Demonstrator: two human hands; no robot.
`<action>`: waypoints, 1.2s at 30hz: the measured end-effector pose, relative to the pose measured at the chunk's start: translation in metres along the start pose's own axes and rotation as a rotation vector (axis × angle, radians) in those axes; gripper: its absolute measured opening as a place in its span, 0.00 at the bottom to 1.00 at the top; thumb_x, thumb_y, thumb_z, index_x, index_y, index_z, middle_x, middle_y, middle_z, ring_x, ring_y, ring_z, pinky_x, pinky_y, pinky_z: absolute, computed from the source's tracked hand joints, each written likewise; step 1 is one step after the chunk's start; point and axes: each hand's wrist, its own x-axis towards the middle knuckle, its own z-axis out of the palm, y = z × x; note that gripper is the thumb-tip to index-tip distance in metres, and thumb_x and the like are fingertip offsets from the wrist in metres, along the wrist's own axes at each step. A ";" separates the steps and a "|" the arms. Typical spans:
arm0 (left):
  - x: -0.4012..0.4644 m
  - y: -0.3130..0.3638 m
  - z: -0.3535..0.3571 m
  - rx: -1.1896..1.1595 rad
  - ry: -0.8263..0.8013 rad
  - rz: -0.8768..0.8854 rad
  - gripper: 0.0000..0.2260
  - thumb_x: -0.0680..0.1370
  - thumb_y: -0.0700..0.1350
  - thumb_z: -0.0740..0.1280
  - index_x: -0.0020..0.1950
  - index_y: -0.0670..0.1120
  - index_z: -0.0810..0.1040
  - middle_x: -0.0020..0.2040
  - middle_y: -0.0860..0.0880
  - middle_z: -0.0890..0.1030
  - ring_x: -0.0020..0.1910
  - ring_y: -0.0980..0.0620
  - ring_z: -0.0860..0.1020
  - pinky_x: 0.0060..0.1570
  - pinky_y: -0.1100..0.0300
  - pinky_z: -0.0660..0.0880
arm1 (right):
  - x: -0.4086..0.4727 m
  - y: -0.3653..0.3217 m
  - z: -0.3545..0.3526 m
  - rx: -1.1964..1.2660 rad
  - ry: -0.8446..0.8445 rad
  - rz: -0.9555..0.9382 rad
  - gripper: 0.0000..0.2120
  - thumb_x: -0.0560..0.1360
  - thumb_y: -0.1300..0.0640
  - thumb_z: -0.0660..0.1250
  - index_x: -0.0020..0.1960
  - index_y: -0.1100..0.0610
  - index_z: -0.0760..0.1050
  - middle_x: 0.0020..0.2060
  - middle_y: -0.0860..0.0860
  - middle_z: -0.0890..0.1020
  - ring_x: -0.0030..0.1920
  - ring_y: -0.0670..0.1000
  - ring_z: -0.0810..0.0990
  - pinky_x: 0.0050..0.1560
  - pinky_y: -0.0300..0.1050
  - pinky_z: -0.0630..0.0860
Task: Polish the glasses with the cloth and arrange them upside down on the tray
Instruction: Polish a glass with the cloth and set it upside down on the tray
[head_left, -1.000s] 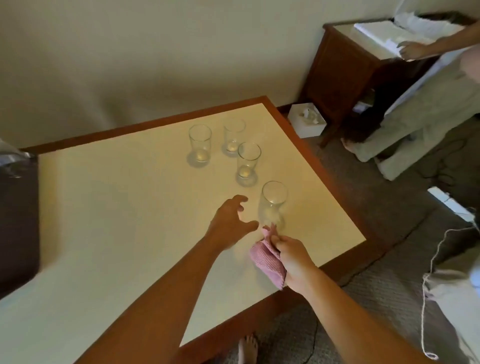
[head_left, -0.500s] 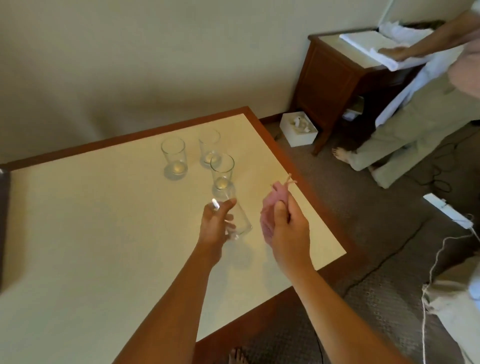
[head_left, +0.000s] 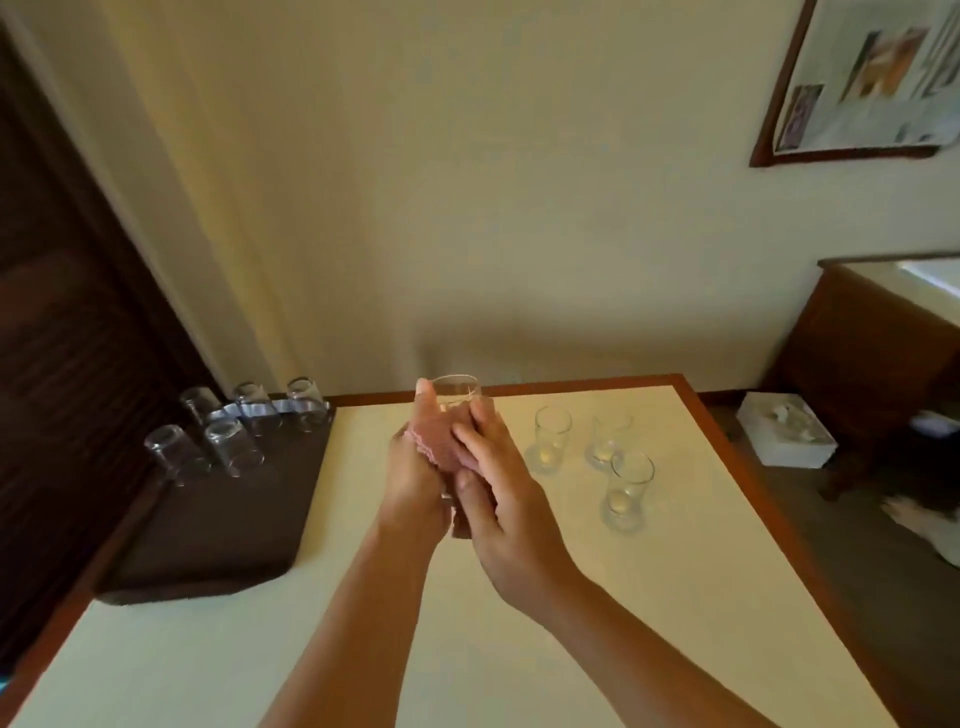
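Observation:
Both hands meet above the middle of the table. My left hand (head_left: 415, 478) grips a clear glass (head_left: 456, 392), whose rim shows above the fingers. My right hand (head_left: 498, 478) presses a pink cloth (head_left: 441, 441) round the glass's side. Three more glasses (head_left: 553, 436) (head_left: 610, 434) (head_left: 628, 488) stand upright on the table to the right. A dark brown tray (head_left: 228, 519) lies at the table's left, with several glasses (head_left: 228, 447) upside down at its far end.
The cream table (head_left: 623, 623) has a brown wooden edge and stands against a pale wall. A white box (head_left: 784, 428) sits on the floor at right, beside a wooden cabinet (head_left: 872, 364). A dark wooden panel (head_left: 62, 312) fills the left side.
My left hand picked up the nearest glass and raised it. My right hand brought the cloth onto it. The view swung up and left, bringing the tray into sight.

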 end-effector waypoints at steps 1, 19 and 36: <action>-0.004 0.007 -0.004 -0.005 0.027 0.001 0.31 0.83 0.66 0.58 0.55 0.40 0.86 0.49 0.37 0.86 0.50 0.39 0.84 0.50 0.47 0.79 | 0.012 -0.010 0.001 0.073 0.019 0.011 0.21 0.85 0.53 0.58 0.76 0.37 0.64 0.79 0.36 0.61 0.77 0.46 0.67 0.64 0.51 0.80; -0.032 0.067 -0.007 -0.195 0.095 0.056 0.33 0.83 0.65 0.60 0.35 0.41 0.86 0.33 0.42 0.81 0.27 0.45 0.79 0.25 0.59 0.76 | 0.026 -0.058 0.009 0.165 0.022 -0.050 0.22 0.85 0.50 0.58 0.78 0.45 0.65 0.69 0.44 0.76 0.66 0.40 0.77 0.66 0.39 0.74; -0.060 0.058 0.031 -0.011 0.089 -0.023 0.34 0.76 0.69 0.65 0.68 0.42 0.81 0.54 0.41 0.84 0.43 0.44 0.85 0.40 0.53 0.79 | 0.016 -0.069 -0.020 0.181 0.217 0.004 0.19 0.85 0.50 0.57 0.75 0.38 0.66 0.64 0.45 0.81 0.60 0.44 0.83 0.59 0.49 0.82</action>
